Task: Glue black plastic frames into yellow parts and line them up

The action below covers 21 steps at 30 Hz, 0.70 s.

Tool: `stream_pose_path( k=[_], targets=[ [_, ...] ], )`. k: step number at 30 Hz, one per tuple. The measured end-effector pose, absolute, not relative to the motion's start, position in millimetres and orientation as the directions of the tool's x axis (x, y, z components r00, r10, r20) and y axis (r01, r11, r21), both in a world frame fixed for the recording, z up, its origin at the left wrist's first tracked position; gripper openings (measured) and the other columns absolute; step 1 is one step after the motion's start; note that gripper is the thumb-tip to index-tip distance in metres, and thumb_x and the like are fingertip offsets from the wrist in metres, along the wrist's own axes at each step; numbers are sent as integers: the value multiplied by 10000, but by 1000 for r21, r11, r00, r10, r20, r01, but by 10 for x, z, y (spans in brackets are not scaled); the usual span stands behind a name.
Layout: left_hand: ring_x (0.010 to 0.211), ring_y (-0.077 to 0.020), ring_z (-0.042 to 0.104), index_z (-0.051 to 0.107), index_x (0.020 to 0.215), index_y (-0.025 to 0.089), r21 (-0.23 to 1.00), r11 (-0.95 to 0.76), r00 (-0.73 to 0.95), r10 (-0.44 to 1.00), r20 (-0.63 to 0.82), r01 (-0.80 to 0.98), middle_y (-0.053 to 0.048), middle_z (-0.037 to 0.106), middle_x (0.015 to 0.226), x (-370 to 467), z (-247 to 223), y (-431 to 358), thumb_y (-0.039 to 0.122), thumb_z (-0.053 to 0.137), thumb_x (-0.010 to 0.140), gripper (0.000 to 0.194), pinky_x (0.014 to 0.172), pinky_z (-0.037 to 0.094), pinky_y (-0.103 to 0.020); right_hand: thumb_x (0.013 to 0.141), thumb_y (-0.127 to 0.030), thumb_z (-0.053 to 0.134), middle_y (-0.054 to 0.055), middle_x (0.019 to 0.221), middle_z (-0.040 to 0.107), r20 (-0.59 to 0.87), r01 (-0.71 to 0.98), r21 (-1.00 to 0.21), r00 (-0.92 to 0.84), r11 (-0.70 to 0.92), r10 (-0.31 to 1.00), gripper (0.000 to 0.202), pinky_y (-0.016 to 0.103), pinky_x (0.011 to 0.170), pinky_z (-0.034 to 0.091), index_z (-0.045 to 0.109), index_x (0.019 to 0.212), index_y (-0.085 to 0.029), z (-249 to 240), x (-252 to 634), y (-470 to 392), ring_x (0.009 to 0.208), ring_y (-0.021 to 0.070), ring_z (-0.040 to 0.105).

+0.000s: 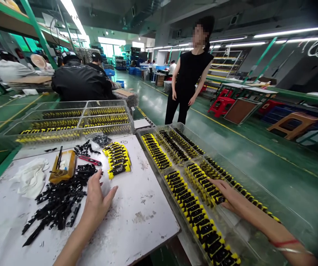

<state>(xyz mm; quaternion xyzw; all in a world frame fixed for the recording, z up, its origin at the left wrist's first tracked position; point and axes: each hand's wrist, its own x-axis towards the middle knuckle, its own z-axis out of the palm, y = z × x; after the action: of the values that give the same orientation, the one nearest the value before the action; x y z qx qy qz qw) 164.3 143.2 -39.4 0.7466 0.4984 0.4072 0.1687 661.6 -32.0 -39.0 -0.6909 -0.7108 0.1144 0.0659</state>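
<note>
My left hand (99,197) hovers over the white board (148,218), thumb and fingers apart, holding nothing. Beyond its fingertips lies a group of yellow and black parts (117,159) set side by side. Left of that hand spreads a pile of loose black parts (62,199). My right hand (225,192) reaches into the clear tray (161,177) on the right, its fingers at a row of yellow and black parts (203,179). The undersides of those fingers are hidden, so whether they grip a part cannot be made out.
A second clear tray (6,135) of parts stands behind the board. On the board are a yellow box (72,166), red tweezers (89,160), a white cloth (33,177) and a plastic bag (100,139). A person (193,70) stands beyond the right tray.
</note>
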Motion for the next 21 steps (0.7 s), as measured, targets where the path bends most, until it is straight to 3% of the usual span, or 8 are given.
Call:
stream_pose_path(
  k=[5, 8, 11, 14, 17, 21],
  targets=[
    [1303, -389, 299, 169, 1417, 136, 610, -446, 196, 880, 432, 655, -204, 283, 1379, 1693, -467, 1713, 369, 714, 695, 933, 1046, 303, -579, 757, -307, 569, 141, 1381, 369, 57, 968, -250, -11, 25, 998, 831, 524, 1019, 384, 103, 1443, -368, -573, 6803, -427, 1262, 372, 424],
    [1350, -416, 220, 143, 1420, 107, 626, -423, 222, 900, 376, 655, -254, 238, 1425, 1752, -495, 1880, 333, 738, 672, 982, 1055, 270, -580, 732, -281, 589, 140, 1362, 407, 122, 960, -278, -5, 39, 993, 848, 568, 962, 414, 128, 1424, -444, -752, 6981, -437, 1218, 418, 461],
    [1341, -395, 266, 152, 1418, 85, 616, -435, 243, 895, 373, 657, -271, 280, 1419, 1805, -515, 2014, 311, 742, 668, 979, 1059, 291, -530, 673, -276, 640, 130, 1296, 502, 159, 952, -297, -32, 79, 987, 912, 577, 916, 441, 153, 1420, -467, -910, 7156, -386, 1164, 451, 502],
    [1286, -345, 373, 192, 1403, 104, 605, -467, 258, 878, 403, 645, -231, 373, 1371, 1836, -534, 2110, 274, 739, 662, 937, 1050, 333, -468, 733, -317, 611, 129, 1272, 549, 125, 951, -306, -14, 52, 992, 775, 534, 937, 452, 262, 1418, -417, -870, 7163, -327, 1158, 413, 528],
    [1254, -349, 406, 227, 1382, 112, 607, -486, 264, 868, 420, 629, -214, 423, 1318, 1836, -567, 2182, 280, 707, 688, 860, 1040, 338, -492, 751, -383, 598, 146, 1301, 543, 10, 944, -325, 54, -48, 998, 638, 506, 971, 441, 437, 1359, -276, -643, 6967, -312, 1186, 385, 514],
    [1244, -362, 419, 215, 1389, 116, 584, -508, 304, 857, 415, 634, -207, 445, 1299, 1801, -639, 2333, 357, 698, 692, 882, 1031, 347, -511, 791, -416, 549, 118, 1313, 540, -5, 930, -353, 113, -107, 994, 584, 447, 1029, 388, 468, 1331, -209, -456, 6750, -302, 1210, 307, 494]
  ],
)
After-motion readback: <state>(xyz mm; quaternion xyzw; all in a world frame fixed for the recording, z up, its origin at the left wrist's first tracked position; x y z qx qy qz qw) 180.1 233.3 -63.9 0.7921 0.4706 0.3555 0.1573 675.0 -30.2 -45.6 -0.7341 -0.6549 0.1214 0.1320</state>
